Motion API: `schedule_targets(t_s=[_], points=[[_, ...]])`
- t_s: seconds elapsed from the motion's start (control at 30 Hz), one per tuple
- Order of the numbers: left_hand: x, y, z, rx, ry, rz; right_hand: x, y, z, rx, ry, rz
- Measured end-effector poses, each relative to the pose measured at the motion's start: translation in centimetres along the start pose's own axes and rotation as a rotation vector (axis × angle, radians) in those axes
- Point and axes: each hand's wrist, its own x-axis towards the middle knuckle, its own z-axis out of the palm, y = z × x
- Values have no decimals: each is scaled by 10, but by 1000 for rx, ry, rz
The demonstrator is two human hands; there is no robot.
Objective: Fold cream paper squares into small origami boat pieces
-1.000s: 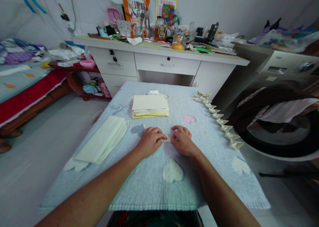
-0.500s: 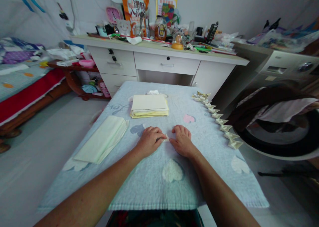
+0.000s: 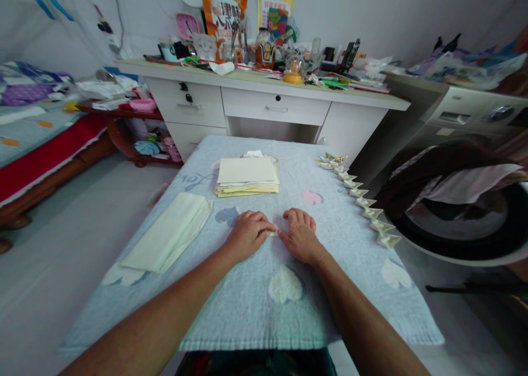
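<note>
A small piece of folded pale paper [image 3: 273, 233] lies between my hands on the cloth-covered table, mostly hidden by fingers. My left hand [image 3: 248, 234] is closed, its thumb and fingertips pinching the paper's left end. From the other side, my right hand [image 3: 301, 235] rests with fingers curled and its thumb pressing on the right edge. Beyond them sits a stack of cream and yellow paper sheets [image 3: 247, 171]. Larger pale green folded sheets [image 3: 168, 234] lie to the left. Along the right edge runs a row of several pointed folded-paper pieces [image 3: 374, 213].
A light blue cloth [image 3: 239, 315] with heart patterns covers the table. Behind it stands a white desk [image 3: 264, 98] crowded with jars, bags and small items. To the right, a washing machine [image 3: 457, 115] has its round door open with laundry hanging out. A bed [image 3: 45, 145] is at the left.
My right thumb has moved slightly left over the small paper, so less of it shows. My left hand has stayed almost in place.
</note>
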Motion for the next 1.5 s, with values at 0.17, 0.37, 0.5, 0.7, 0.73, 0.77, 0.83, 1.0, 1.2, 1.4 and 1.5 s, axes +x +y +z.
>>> schedule_targets(t_s=[0.17, 0.37, 0.5, 0.7, 0.73, 0.77, 0.83, 1.0, 1.2, 1.4, 1.5], points=[[0, 0, 1, -4, -8, 3, 1, -3, 5, -60, 74, -32], [-4, -1, -4, -3, 88, -101, 2, -3, 6, -49, 55, -15], [-8, -7, -9, 92, 83, -149, 3, -4, 4, -39, 43, 8], [-6, -8, -7, 103, 52, -195, 3, -5, 4, -30, 36, 9], [-5, -7, -7, 99, 47, -214, 3, -5, 4, -27, 33, 10], [-4, -6, -6, 96, 42, -235, 3, -4, 5, -24, 32, 13], [-2, -5, -6, 88, 31, -267, 4, -3, 5, -20, 33, 14], [-3, -4, -7, 84, 29, -268, 3, -2, 5, -10, 41, 3], [-8, -2, -5, 144, 65, -236, 1, -3, 2, 27, 62, -41], [-6, 2, -4, 148, 60, -253, 1, -3, 4, 101, 82, -133], [-6, 4, -4, 113, 63, -253, 2, -2, 6, 128, 76, -145]])
